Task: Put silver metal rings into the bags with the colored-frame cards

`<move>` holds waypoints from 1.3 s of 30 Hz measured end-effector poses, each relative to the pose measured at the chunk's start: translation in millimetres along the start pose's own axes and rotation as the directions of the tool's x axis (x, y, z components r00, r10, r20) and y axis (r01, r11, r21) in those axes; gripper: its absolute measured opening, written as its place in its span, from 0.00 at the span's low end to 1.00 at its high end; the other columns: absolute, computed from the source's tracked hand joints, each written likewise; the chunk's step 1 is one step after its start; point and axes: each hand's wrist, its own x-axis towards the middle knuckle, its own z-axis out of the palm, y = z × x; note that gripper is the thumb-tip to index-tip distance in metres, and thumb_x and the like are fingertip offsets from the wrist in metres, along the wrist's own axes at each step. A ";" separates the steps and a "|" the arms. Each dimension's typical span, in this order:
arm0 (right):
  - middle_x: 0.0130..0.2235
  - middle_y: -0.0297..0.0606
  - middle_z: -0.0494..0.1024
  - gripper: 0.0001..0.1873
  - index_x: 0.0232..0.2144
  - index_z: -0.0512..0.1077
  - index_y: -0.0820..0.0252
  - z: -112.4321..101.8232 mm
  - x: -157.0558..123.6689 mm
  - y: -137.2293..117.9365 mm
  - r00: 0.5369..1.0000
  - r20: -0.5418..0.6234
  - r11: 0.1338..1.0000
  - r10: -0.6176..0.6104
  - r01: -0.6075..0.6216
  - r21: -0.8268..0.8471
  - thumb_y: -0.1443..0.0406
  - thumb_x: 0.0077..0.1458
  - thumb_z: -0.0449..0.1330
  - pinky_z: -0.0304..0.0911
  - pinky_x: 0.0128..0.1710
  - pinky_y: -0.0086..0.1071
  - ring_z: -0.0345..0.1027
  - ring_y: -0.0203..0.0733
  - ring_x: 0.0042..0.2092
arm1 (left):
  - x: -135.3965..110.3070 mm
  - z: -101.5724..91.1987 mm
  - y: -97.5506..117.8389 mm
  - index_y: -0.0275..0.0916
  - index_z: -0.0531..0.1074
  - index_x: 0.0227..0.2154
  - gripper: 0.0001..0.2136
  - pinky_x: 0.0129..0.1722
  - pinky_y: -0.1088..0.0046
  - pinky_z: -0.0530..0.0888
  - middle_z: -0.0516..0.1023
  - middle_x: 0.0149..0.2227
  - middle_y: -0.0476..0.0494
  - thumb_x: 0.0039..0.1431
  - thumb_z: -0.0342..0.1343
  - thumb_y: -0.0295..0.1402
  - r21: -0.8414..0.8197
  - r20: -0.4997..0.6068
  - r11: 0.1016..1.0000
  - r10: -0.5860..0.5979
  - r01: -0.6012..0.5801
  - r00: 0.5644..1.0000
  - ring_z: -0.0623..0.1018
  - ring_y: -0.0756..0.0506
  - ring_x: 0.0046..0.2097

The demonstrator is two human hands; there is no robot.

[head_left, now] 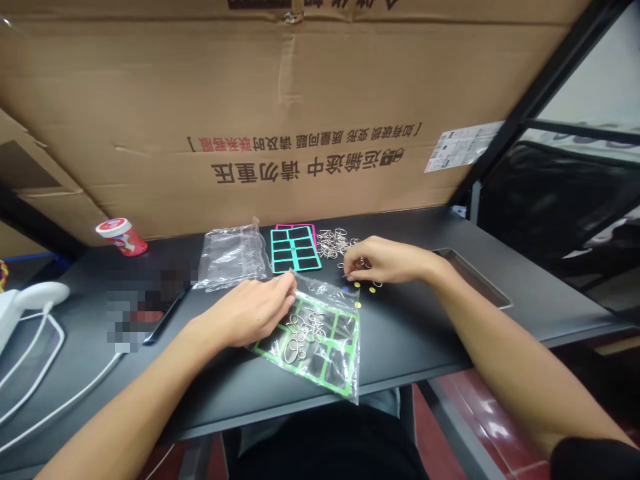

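Left hand [253,310]: knuckles up, fingers curled in, thumb and fingertips pinched on the upper edge of a clear plastic bag [334,303]. I read it as a closed grip on the film.

The bag lies flat near the middle of the near edge of the black desk [425,333], and its lowest corner hangs just over that edge. Inside it are a bright green grid-shaped frame [345,315] and a clump of oval silver metal rings [300,333].

Right hand [387,261]: palm down further in from the near edge, fingers bent, tips drawn together on the desk top. They sit among the nearest strays of a loose pile of silver wire rings [334,241]. I cannot tell whether a ring is actually gripped.

A few small yellow discs [365,287] lie just beside the right fingertips, between the hand and the bag.

Toward the far edge:
- a teal grid card [295,249] lies on top of a pink card [295,227], just left of the ring pile
- empty crumpled clear bags [231,257] lie left of those

At the far left corner is a red tub with a white lid [121,237], tipped over. A white cable [45,347] loops along the left edge. A brown cardboard sheet [300,100] stands behind the far edge.
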 end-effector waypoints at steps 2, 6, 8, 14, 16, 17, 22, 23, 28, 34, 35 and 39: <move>0.39 0.38 0.86 0.06 0.38 0.82 0.58 4.5 3.9 -8.3 0.981 -0.195 1.000 0.000 0.000 0.000 0.62 0.64 0.64 0.65 0.42 0.34 0.76 0.42 0.39 | 0.0 0.1 0.1 0.42 0.64 0.52 0.15 0.34 0.62 0.65 0.82 0.38 0.43 0.81 0.35 0.42 0.012 0.004 1.000 0.001 -0.001 1.000 0.80 0.39 0.33; 0.41 0.39 0.86 0.07 0.39 0.82 0.57 15.9 12.3 -29.4 0.966 -0.239 0.991 -0.095 0.116 0.074 0.60 0.65 0.66 0.67 0.44 0.35 0.76 0.42 0.40 | -0.1 0.0 0.2 0.42 0.64 0.51 0.15 0.35 0.61 0.66 0.81 0.40 0.43 0.82 0.34 0.42 0.039 0.010 0.999 0.011 -0.011 1.000 0.81 0.39 0.34; 0.43 0.38 0.87 0.09 0.42 0.84 0.56 16.1 12.5 -32.1 0.977 -0.104 0.973 -0.187 0.199 0.118 0.58 0.65 0.67 0.68 0.46 0.36 0.77 0.43 0.42 | 0.3 -0.1 -0.1 0.42 0.64 0.51 0.15 0.35 0.61 0.66 0.81 0.40 0.43 0.82 0.34 0.41 0.039 0.007 0.999 0.011 -0.012 1.000 0.81 0.39 0.35; 0.44 0.40 0.87 0.11 0.43 0.84 0.57 -9.3 -4.9 5.4 0.953 -0.297 0.996 0.058 -0.077 -0.050 0.58 0.64 0.66 0.67 0.44 0.36 0.78 0.45 0.42 | 0.3 0.0 -0.6 0.42 0.63 0.50 0.15 0.34 0.62 0.65 0.81 0.39 0.43 0.82 0.34 0.42 0.025 0.008 1.000 0.017 -0.017 1.000 0.80 0.40 0.34; 0.43 0.40 0.87 0.13 0.44 0.85 0.56 -12.4 -6.5 16.9 0.975 -0.184 0.985 0.121 -0.142 -0.102 0.56 0.61 0.69 0.67 0.42 0.36 0.78 0.46 0.41 | 0.0 -0.1 -0.6 0.42 0.63 0.50 0.15 0.34 0.62 0.65 0.81 0.39 0.43 0.81 0.34 0.42 0.025 0.009 1.000 0.017 -0.017 1.000 0.80 0.40 0.34; 0.43 0.39 0.87 0.14 0.44 0.85 0.55 -11.4 -5.6 20.0 0.982 -0.128 0.981 0.137 -0.152 -0.119 0.54 0.60 0.70 0.66 0.41 0.35 0.78 0.46 0.41 | 0.0 -0.2 -0.5 0.42 0.63 0.50 0.15 0.34 0.62 0.65 0.81 0.39 0.44 0.81 0.34 0.42 0.023 0.008 1.000 0.016 -0.017 1.000 0.80 0.39 0.34; 0.39 0.39 0.86 0.11 0.43 0.83 0.56 3.8 6.4 17.1 0.990 -0.041 0.975 0.135 -0.140 -0.174 0.57 0.62 0.69 0.62 0.37 0.34 0.76 0.44 0.38 | 0.0 -1.2 0.4 0.42 0.63 0.50 0.15 0.34 0.62 0.65 0.81 0.38 0.44 0.81 0.34 0.42 0.014 0.008 1.000 0.004 -0.004 1.000 0.79 0.39 0.33; 0.38 0.39 0.85 0.09 0.42 0.83 0.56 6.1 8.1 15.0 0.991 -0.038 0.974 0.132 -0.137 -0.183 0.59 0.63 0.67 0.61 0.36 0.34 0.75 0.44 0.37 | -0.1 -1.4 0.6 0.42 0.64 0.50 0.15 0.34 0.62 0.66 0.81 0.38 0.44 0.81 0.34 0.42 0.016 0.011 1.000 0.003 -0.004 1.000 0.79 0.39 0.33; 0.37 0.40 0.84 0.08 0.36 0.80 0.57 8.3 9.7 4.8 0.996 -0.044 0.958 0.075 -0.084 -0.272 0.64 0.66 0.61 0.58 0.35 0.34 0.73 0.42 0.36 | -0.5 -1.4 0.4 0.42 0.63 0.51 0.15 0.35 0.61 0.66 0.81 0.39 0.43 0.82 0.34 0.42 0.032 0.011 0.999 0.015 -0.015 1.000 0.80 0.38 0.34; 0.37 0.41 0.86 0.11 0.36 0.81 0.58 2.4 6.3 2.2 0.978 -0.203 0.974 0.055 -0.097 -0.204 0.63 0.67 0.60 0.61 0.39 0.35 0.75 0.43 0.37 | 0.2 -2.3 0.9 0.42 0.63 0.51 0.15 0.35 0.61 0.67 0.81 0.40 0.43 0.82 0.34 0.42 0.042 0.011 0.999 0.016 -0.016 1.000 0.81 0.38 0.35; 0.37 0.40 0.86 0.11 0.36 0.81 0.58 2.2 5.9 1.7 0.969 -0.240 0.978 0.058 -0.103 -0.181 0.63 0.67 0.60 0.61 0.40 0.35 0.75 0.43 0.37 | 0.2 -2.3 1.0 0.42 0.63 0.50 0.15 0.35 0.61 0.67 0.81 0.40 0.43 0.82 0.34 0.42 0.043 0.011 0.999 0.016 -0.016 1.000 0.81 0.38 0.35; 0.36 0.38 0.86 0.12 0.36 0.83 0.59 8.1 7.1 -9.7 0.931 -0.356 0.997 0.075 -0.069 0.030 0.60 0.68 0.63 0.64 0.40 0.35 0.75 0.41 0.35 | 0.2 -1.2 0.7 0.42 0.63 0.50 0.15 0.35 0.62 0.67 0.81 0.39 0.44 0.82 0.34 0.42 0.040 0.007 0.999 0.013 -0.014 1.000 0.80 0.39 0.34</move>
